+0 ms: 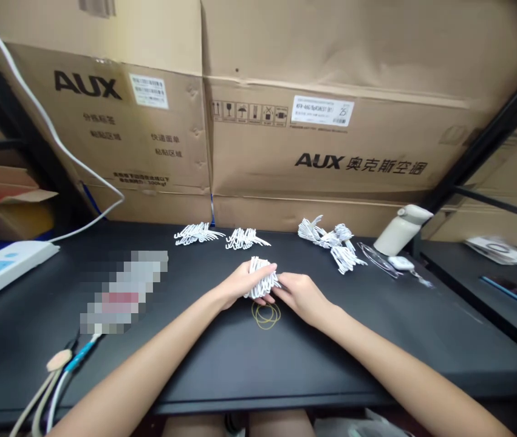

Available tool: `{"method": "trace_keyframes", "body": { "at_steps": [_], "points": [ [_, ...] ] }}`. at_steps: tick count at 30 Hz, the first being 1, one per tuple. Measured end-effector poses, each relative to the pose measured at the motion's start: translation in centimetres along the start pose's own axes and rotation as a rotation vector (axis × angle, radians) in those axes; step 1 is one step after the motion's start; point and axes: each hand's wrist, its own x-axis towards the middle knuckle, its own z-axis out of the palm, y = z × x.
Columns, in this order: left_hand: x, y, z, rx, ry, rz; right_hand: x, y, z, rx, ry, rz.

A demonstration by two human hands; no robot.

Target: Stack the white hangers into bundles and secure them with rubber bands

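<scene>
A bundle of thin white hooks [262, 280] is gripped in my left hand [239, 283], with the thumb laid over its top. My right hand [306, 294] has its fingers closed at the bundle's right end; the fingertips are partly hidden. On the black table [222, 364] just below my hands lie yellowish rubber bands [266, 317], loosely looped. Behind my hands, two similar heaps of white hooks, a left heap [197, 233] and a middle heap [245, 238], rest apart from each other.
Gathered white bundles [333, 240] lie back right, near a thin clear coil [379, 260], a white case [401, 263] and a tilted cream bottle [401, 230]. At left are a pixelated flat object [126, 294] with cables and a white power strip [3, 270]. Cardboard [258, 145] walls the back.
</scene>
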Motion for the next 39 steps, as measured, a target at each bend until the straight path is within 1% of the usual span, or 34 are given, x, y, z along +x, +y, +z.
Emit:
{"method": "trace_keyframes", "body": {
  "at_steps": [4,8,11,14,16,19,20,22,24,27,30,32,35,37,39],
  "points": [
    [0.1,-0.2,-0.1,-0.042,-0.029,-0.026,0.0,0.2,0.1,0.029,-0.012,0.023],
    [0.4,-0.5,-0.5,-0.055,-0.031,-0.038,0.0,0.3,0.4,0.060,0.042,0.064],
    [0.6,-0.6,-0.6,-0.057,-0.022,-0.041,0.0,0.4,0.3,0.199,0.088,0.091],
    [0.7,-0.5,-0.8,-0.071,0.031,-0.032,0.2,0.7,-0.1,0.372,0.110,0.156],
    [0.8,-0.5,-1.0,-0.102,0.050,-0.006,0.3,0.8,-0.4,0.488,0.093,0.209],
    [0.8,-0.5,-1.2,-0.129,0.049,0.032,0.4,0.6,-0.7,0.638,0.012,0.226],
    [0.8,-0.5,-1.2,-0.119,0.060,0.045,0.5,0.5,-0.7,0.666,0.006,0.227],
    [0.8,-0.5,-1.1,-0.074,0.081,0.069,0.5,0.4,-0.6,0.690,0.043,0.240],
    [0.8,-0.6,-1.1,-0.021,0.083,0.082,0.5,0.5,-0.4,0.693,0.102,0.261],
    [0.8,-0.8,-1.0,0.060,0.060,0.089,0.5,0.7,0.0,0.711,0.134,0.278],
    [0.9,-1.0,-1.0,0.142,0.073,0.102,0.3,0.6,0.4,0.678,0.187,0.291],
    [0.8,-1.0,-0.9,0.151,0.103,0.124,0.2,0.4,0.6,0.551,0.264,0.228],
    [0.7,-0.8,-0.5,0.086,0.148,0.209,0.2,0.0,0.6,0.325,0.386,0.081],
    [0.7,-0.6,-0.3,0.046,0.152,0.258,0.2,-0.2,0.4,0.266,0.421,0.035],
    [0.6,-0.5,-0.3,0.040,0.132,0.276,0.3,-0.3,0.2,0.255,0.428,0.034]
  ]
}}
